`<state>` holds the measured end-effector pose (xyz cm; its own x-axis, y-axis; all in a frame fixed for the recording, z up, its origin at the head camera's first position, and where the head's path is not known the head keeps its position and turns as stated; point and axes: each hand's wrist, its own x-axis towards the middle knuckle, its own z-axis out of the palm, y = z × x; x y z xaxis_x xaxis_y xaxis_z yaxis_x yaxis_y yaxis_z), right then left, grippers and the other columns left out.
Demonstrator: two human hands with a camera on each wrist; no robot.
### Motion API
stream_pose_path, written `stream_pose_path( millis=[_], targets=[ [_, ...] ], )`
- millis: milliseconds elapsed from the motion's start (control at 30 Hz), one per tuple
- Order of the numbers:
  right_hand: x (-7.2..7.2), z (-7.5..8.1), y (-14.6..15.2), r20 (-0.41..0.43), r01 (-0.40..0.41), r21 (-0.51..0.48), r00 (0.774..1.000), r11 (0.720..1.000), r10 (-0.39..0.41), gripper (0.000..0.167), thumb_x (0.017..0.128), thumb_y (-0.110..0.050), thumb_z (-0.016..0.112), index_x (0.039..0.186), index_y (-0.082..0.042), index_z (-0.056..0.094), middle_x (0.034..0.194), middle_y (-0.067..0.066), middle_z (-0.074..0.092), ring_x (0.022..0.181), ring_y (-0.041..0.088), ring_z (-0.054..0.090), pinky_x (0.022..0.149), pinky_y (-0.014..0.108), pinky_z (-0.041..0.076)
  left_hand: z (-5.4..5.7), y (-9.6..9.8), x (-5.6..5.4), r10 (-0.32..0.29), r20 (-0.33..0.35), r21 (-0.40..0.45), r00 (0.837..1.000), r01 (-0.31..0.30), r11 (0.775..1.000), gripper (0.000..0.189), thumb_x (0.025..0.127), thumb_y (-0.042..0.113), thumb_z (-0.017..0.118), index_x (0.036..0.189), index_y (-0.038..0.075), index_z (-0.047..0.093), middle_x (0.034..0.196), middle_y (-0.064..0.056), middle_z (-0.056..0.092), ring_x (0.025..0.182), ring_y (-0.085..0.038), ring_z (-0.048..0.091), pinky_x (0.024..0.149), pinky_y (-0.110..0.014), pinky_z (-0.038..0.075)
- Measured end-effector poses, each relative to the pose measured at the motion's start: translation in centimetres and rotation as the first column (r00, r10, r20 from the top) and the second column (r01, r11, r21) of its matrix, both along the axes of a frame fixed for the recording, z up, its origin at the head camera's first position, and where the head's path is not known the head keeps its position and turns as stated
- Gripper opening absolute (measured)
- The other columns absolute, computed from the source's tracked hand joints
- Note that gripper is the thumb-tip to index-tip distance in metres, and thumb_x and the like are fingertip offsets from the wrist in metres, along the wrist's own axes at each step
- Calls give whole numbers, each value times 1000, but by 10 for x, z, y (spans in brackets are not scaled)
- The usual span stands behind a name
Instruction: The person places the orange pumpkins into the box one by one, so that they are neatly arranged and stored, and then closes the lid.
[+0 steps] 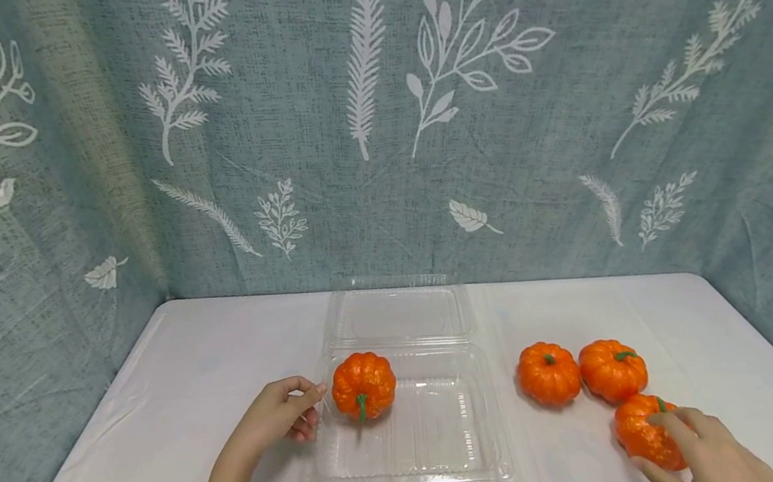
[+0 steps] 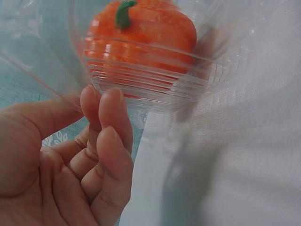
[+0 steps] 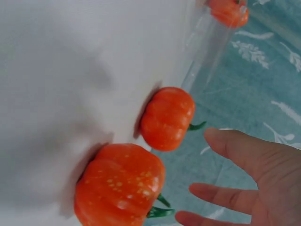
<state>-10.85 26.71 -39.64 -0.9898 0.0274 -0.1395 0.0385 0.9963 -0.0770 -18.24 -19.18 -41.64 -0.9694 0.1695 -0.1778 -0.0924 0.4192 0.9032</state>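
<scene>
A clear plastic clamshell container lies with its lid folded back. My left hand pinches its left rim between thumb and fingers; the left wrist view shows the fingertips against the ribbed wall. Inside, at the left, sits an orange toy pumpkin with a green stem. On the right, my right hand is spread over the nearest of three more pumpkins. In the right wrist view, thumb and fingers of the right hand stand apart beside the pumpkins' stems, with nothing between them.
Two other pumpkins, one nearer the container and one beside it, rest on the white-covered table. The transparent lid lies toward the back. A leaf-patterned curtain surrounds the table's back and sides.
</scene>
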Motion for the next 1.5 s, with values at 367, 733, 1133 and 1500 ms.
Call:
stream_pose_path(
  millis=[367, 733, 1133, 1500],
  targets=[
    [-6, -18, 11, -9, 2, -20, 1000, 1000, -2, 86, 73, -65, 61, 126, 2, 46, 123, 29, 42, 102, 42, 48, 71, 52, 50, 1, 1, 1, 0, -14, 6, 1000, 0, 1000, 26, 94, 20, 53, 88, -5, 55, 57, 0, 52, 49, -11, 54, 50, -26, 48],
    [-11, -26, 12, 44, 24, -32, 999, 999, -23, 89, 71, -66, 63, 127, 1, 45, 124, 30, 40, 103, 44, 46, 75, 54, 49, -1, -1, 0, -3, -15, 2, 1000, 3, 1000, 26, 94, 21, 53, 88, -5, 55, 56, 1, 52, 48, -10, 54, 49, -24, 48],
    [-12, -29, 12, 10, 38, -43, 999, 998, -37, 89, 71, -66, 63, 129, -1, 43, 124, 30, 39, 104, 43, 45, 75, 55, 49, -1, -2, 0, -4, -16, 8, 1000, 5, 1000, 26, 94, 20, 53, 91, -6, 54, 57, 0, 52, 48, -11, 54, 49, -25, 48],
    [-17, -30, 12, 1, 42, -69, 999, 997, -42, 90, 73, -66, 61, 131, 0, 41, 123, 32, 40, 103, 43, 45, 79, 57, 46, -3, -2, 0, 8, -16, 0, 1000, -8, 1000, 26, 94, 20, 53, 90, -6, 55, 57, 0, 52, 48, -11, 54, 49, -25, 48]
  ],
)
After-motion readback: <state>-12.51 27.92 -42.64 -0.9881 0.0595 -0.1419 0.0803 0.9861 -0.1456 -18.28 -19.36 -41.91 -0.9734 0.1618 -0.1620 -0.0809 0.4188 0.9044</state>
